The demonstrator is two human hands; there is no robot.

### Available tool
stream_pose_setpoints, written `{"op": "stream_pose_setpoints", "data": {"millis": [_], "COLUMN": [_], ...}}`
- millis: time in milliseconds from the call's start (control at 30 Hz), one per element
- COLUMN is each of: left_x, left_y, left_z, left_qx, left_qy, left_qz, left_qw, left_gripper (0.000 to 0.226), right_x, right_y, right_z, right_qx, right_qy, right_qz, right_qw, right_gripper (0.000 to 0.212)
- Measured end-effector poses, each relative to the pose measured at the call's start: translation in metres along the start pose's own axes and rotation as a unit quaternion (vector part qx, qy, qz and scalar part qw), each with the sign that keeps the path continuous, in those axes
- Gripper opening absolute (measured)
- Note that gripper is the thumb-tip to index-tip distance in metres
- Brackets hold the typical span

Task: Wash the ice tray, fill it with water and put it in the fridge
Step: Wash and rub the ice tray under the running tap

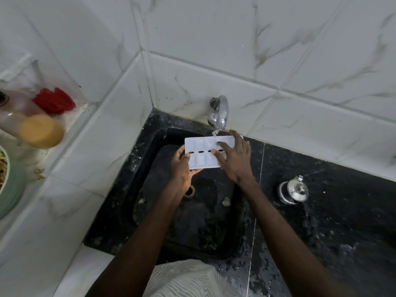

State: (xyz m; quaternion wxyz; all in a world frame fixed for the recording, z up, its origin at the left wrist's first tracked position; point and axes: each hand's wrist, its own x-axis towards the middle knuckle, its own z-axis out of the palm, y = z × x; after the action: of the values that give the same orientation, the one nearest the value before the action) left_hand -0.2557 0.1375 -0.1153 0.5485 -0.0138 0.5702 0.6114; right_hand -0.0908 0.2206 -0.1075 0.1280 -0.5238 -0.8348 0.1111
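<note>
1. I am holding the ice tray (200,160) above the black sink (147,202), just under the tap (221,112); water (215,133) is falling on its far edge.
2. My left hand (182,168) is gripping the tray's left end, thumb curled over the top.
3. My right hand (235,159) is lying on the tray's right half, fingers straight and spread wide.

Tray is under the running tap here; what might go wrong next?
Only the left hand grips the ice tray, at one end, while the right hand lies flat on top; wet, it might slip into the sink. From the tap, water strikes the tray's far edge and may splash onto the counter.
</note>
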Motion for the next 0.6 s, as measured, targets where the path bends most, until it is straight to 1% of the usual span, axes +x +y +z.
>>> {"op": "stream_pose_setpoints", "data": {"millis": [100, 167, 267, 333, 467, 533, 600], "left_x": [-0.002, -0.003, 0.000, 0.003, 0.001, -0.002, -0.001], "left_y": [0.000, 0.000, 0.003, 0.006, 0.008, 0.009, 0.010], "left_z": [0.002, 0.003, -0.001, -0.006, -0.003, -0.001, -0.005], "left_qx": [0.002, 0.002, 0.002, 0.003, 0.007, 0.013, 0.024], "left_qy": [0.001, -0.001, 0.013, 0.023, 0.004, -0.002, -0.001], "left_qz": [-0.004, -0.002, 0.006, 0.009, 0.008, 0.009, 0.011], "left_qw": [1.000, 1.000, 1.000, 1.000, 1.000, 1.000, 1.000], "left_gripper": [0.035, 0.036, 0.037, 0.037, 0.038, 0.037, 0.036], "right_x": [0.001, 0.002, 0.000, -0.002, -0.001, 0.000, 0.000], "right_y": [0.000, -0.003, -0.003, 0.002, 0.001, -0.006, -0.008], "right_z": [0.004, 0.006, 0.007, 0.003, 0.005, 0.012, 0.013], "right_qx": [-0.016, -0.020, -0.019, -0.027, -0.042, -0.046, -0.026], "right_qy": [0.016, 0.001, -0.027, -0.020, 0.002, -0.017, -0.040], "right_qz": [0.017, 0.017, -0.015, -0.027, 0.006, 0.003, -0.021], "right_qw": [1.000, 1.000, 0.999, 0.999, 0.999, 0.999, 0.999], "right_gripper": [0.061, 0.059, 0.057, 0.056, 0.056, 0.063, 0.070]}}
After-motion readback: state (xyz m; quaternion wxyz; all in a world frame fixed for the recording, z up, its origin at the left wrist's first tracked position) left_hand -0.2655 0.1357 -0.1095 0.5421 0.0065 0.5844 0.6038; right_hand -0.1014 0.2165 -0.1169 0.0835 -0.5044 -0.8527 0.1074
